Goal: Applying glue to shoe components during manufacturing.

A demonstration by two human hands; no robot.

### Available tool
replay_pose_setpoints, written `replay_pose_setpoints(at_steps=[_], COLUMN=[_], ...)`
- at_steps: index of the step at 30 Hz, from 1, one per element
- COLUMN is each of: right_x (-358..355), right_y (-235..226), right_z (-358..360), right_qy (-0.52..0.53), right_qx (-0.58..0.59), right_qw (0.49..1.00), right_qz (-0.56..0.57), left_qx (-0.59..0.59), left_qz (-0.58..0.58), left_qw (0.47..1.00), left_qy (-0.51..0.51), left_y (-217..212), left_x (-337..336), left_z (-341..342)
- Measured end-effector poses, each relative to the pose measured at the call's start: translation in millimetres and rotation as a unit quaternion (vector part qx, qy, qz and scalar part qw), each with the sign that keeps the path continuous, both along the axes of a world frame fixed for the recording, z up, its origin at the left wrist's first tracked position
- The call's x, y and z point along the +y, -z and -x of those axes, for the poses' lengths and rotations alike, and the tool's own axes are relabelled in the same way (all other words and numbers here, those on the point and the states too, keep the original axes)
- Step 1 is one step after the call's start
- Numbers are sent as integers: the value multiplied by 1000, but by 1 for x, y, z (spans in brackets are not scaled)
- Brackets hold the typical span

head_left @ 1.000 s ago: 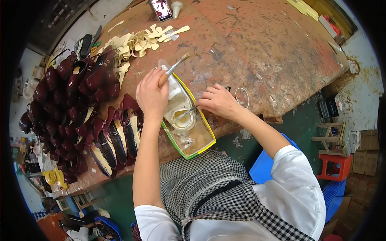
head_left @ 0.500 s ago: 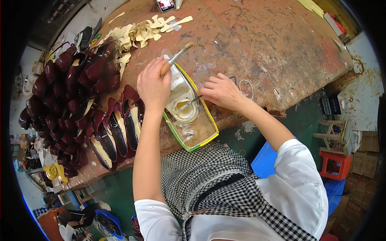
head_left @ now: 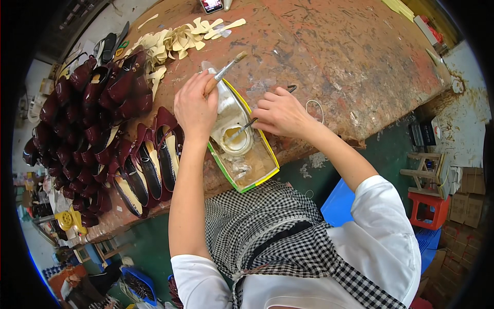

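Note:
My left hand (head_left: pixel 196 105) is closed around a paintbrush (head_left: pixel 218 76) with a wooden handle and metal ferrule, bristles pointing up and right. My right hand (head_left: pixel 280 113) pinches a thin dark rod (head_left: pixel 250 123). The rod's lower end dips into the pale yellowish contents of a round white pot (head_left: pixel 238 151), and its other end sticks out past my knuckles. The pot stands in a shallow box (head_left: pixel 267 178) with yellow and green edges, near the table's front edge. Left of my left forearm, several dark red shoes (head_left: pixel 146 165) stand in a row.
A tall heap of glossy dark red shoes (head_left: pixel 87 113) covers the table's left side. Cream shoe-shaped pieces (head_left: pixel 180 38) lie behind it. A phone (head_left: pixel 211 5) sits at the far edge, and a thin loop (head_left: pixel 321 107) rests right of my right hand. A red stool (head_left: pixel 429 210) stands on the floor.
My right hand has turned a little, and the rod's rear end now points further up and away. My left hand and the paintbrush have shifted slightly to the left.

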State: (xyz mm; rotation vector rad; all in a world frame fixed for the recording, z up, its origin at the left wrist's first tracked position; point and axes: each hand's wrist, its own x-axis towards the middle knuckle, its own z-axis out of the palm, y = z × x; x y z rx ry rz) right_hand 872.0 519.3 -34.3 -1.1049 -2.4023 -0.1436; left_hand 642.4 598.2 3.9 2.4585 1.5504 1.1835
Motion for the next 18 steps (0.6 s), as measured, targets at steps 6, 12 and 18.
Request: replay_pose_setpoints(at_steps=[6,12,18], right_x=[-2,-2,0], right_y=[11,5,4], right_z=[-1,-3,-2], right_qy=[18,-1,-13], right_qx=[-4,-6,-18], right_qw=[1000,999,1000], right_qz=[-11,-33,-17], left_qx=[2,5,27], left_qz=[-5,-1,-14], left_qw=[1000,1000,1000], left_qy=[2,-4,8], left_y=[0,0,-2], left_x=[0,0,0], left_z=[-1,0,1])
